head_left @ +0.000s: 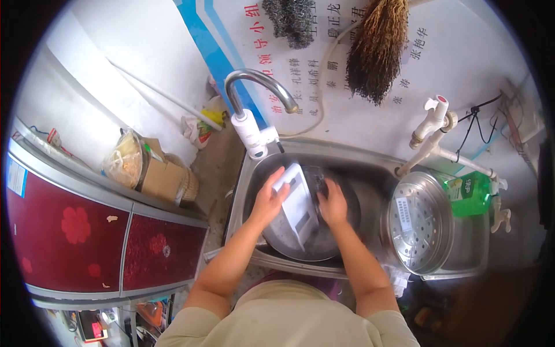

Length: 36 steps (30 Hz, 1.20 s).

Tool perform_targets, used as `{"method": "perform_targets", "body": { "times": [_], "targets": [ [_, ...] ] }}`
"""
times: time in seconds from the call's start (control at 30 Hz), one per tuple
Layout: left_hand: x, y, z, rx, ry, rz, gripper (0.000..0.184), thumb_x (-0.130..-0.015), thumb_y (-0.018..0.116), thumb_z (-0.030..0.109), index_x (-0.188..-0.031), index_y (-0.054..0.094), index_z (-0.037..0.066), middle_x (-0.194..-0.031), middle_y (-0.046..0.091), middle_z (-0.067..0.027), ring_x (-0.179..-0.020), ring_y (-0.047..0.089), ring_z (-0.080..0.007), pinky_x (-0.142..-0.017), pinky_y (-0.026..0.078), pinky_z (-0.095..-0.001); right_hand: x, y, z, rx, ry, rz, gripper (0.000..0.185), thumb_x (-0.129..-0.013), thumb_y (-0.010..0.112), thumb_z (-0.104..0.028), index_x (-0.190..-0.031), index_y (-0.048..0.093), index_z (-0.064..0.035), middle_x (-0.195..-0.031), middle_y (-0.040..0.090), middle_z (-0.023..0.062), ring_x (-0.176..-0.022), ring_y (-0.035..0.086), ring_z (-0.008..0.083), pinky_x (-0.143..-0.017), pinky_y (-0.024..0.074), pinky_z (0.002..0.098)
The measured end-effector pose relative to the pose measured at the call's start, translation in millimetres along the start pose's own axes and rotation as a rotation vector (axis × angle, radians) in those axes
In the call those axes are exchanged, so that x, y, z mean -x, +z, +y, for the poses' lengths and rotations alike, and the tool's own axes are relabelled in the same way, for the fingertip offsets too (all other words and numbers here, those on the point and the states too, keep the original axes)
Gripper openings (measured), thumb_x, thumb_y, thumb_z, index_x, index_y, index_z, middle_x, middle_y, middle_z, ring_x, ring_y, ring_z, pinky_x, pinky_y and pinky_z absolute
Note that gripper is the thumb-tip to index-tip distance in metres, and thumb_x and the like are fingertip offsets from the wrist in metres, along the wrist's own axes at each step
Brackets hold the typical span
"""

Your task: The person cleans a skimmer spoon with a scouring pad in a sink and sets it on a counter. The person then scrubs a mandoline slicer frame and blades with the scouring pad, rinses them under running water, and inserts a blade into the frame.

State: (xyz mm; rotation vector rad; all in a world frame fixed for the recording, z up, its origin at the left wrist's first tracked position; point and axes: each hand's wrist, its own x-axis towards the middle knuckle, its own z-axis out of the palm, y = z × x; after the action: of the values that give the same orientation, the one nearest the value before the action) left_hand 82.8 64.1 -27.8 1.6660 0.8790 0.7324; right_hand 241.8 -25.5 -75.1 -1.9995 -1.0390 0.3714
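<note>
Over the sink (376, 196), my left hand (267, 199) is closed on the left edge of a white rectangular plastic piece (300, 211), which stands tilted with a dark slot near its lower end. On its other side, my right hand (332, 202) has its fingers curled at a dark, shiny thing (315, 180) that lies close against the white piece. Its kind is unclear, blurred and partly covered by the hand. Beneath both hands sits a round grey metal basin (341, 246) in the sink.
A curved chrome faucet (257, 75) rises behind the sink's left side. To the right are a perforated steel steamer tray (425, 237), a green detergent bottle (469, 194) and a white tap (430, 121). A straw brush (378, 52) hangs on the wall. A red-fronted cabinet (87, 231) stands left.
</note>
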Motion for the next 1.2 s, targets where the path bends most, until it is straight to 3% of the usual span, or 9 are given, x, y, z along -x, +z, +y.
{"method": "perform_targets", "body": {
  "times": [0.17,0.27,0.37,0.43,0.5,0.8,0.9,1.0,1.2],
  "targets": [
    [-4.5,16.4,-9.5,0.331,-0.055,0.083,0.043,-0.087,0.053,0.024,-0.124,0.042,0.004,-0.115,0.051,-0.0073,-0.088,0.051,-0.0105,-0.078,0.042,-0.0234,36.0,18.6,-50.9,-0.231,-0.540,0.050,0.041,-0.072,0.058,-0.002,-0.112,0.052,-0.0045,-0.101,0.053,0.0179,-0.090,0.052,0.0343,-0.080,0.0429,0.0395],
    [0.7,28.0,-4.9,0.502,-0.089,0.109,0.044,-0.086,0.055,0.020,-0.124,0.040,0.003,-0.113,0.052,-0.0082,-0.089,0.052,-0.0109,-0.077,0.042,-0.0222,26.1,39.7,-26.6,-0.088,-0.402,0.194,0.039,-0.073,0.056,-0.002,-0.112,0.052,-0.0019,-0.099,0.054,0.0177,-0.088,0.052,0.0349,-0.079,0.0435,0.0399],
    [1.3,26.1,2.1,0.419,-0.125,0.125,0.046,-0.086,0.055,0.015,-0.125,0.036,0.001,-0.117,0.050,-0.0125,-0.101,0.052,-0.0142,-0.084,0.041,-0.0234,14.7,54.5,-1.5,-0.039,-0.019,0.031,0.039,-0.072,0.054,-0.002,-0.111,0.053,-0.0002,-0.095,0.053,0.0178,-0.086,0.052,0.0352,-0.077,0.0438,0.0410],
    [-2.4,29.1,-11.7,0.408,-0.064,0.150,0.046,-0.086,0.053,0.012,-0.126,0.034,0.000,-0.119,0.049,-0.0139,-0.105,0.050,-0.0154,-0.087,0.040,-0.0252,25.2,47.7,-31.4,-0.055,-0.322,0.172,0.039,-0.071,0.054,-0.002,-0.110,0.053,0.0011,-0.092,0.053,0.0188,-0.083,0.052,0.0350,-0.073,0.0435,0.0401],
    [-3.4,27.4,-22.0,0.275,0.017,0.171,0.044,-0.083,0.053,0.004,-0.125,0.038,0.000,-0.118,0.049,-0.0109,-0.103,0.049,-0.0137,-0.086,0.040,-0.0255,34.4,43.0,-51.7,-0.173,-0.334,0.152,0.037,-0.071,0.052,-0.001,-0.108,0.054,0.0008,-0.093,0.053,0.0192,-0.085,0.052,0.0346,-0.073,0.0430,0.0390],
    [2.6,5.9,-13.2,0.488,-0.079,0.227,0.057,-0.071,0.050,-0.014,-0.125,0.036,-0.003,-0.120,0.047,-0.0129,-0.107,0.048,-0.0185,-0.090,0.041,-0.0310,5.8,81.1,48.3,0.237,0.428,-0.163,0.031,-0.075,0.053,-0.011,-0.105,0.054,-0.0022,-0.099,0.054,0.0174,-0.093,0.052,0.0377,-0.082,0.0427,0.0414],
    [-0.2,1.3,-11.0,0.430,-0.127,0.214,0.057,-0.072,0.051,-0.013,-0.126,0.036,-0.002,-0.117,0.049,-0.0113,-0.102,0.050,-0.0163,-0.082,0.043,-0.0269,0.9,61.9,32.6,0.157,0.164,0.153,0.031,-0.076,0.052,-0.012,-0.106,0.054,-0.0035,-0.105,0.054,0.0194,-0.096,0.052,0.0370,-0.083,0.0424,0.0414],
    [-1.7,-2.8,-7.4,0.379,-0.172,0.191,0.056,-0.074,0.053,-0.011,-0.126,0.037,-0.001,-0.115,0.051,-0.0101,-0.099,0.052,-0.0142,-0.077,0.044,-0.0238,-17.2,92.7,95.6,0.144,0.165,-0.334,0.029,-0.078,0.053,-0.012,-0.106,0.055,-0.0038,-0.105,0.054,0.0199,-0.095,0.053,0.0344,-0.084,0.0424,0.0399],
    [-5.9,4.1,4.5,0.267,-0.148,0.078,0.052,-0.075,0.053,-0.010,-0.124,0.040,-0.001,-0.116,0.052,-0.0096,-0.097,0.053,-0.0131,-0.078,0.044,-0.0235,-4.2,30.5,-46.4,-0.311,-0.235,0.170,0.024,-0.076,0.060,-0.014,-0.098,0.056,-0.0033,-0.088,0.056,0.0188,-0.084,0.054,0.0339,-0.074,0.0432,0.0366]
  ]
}}
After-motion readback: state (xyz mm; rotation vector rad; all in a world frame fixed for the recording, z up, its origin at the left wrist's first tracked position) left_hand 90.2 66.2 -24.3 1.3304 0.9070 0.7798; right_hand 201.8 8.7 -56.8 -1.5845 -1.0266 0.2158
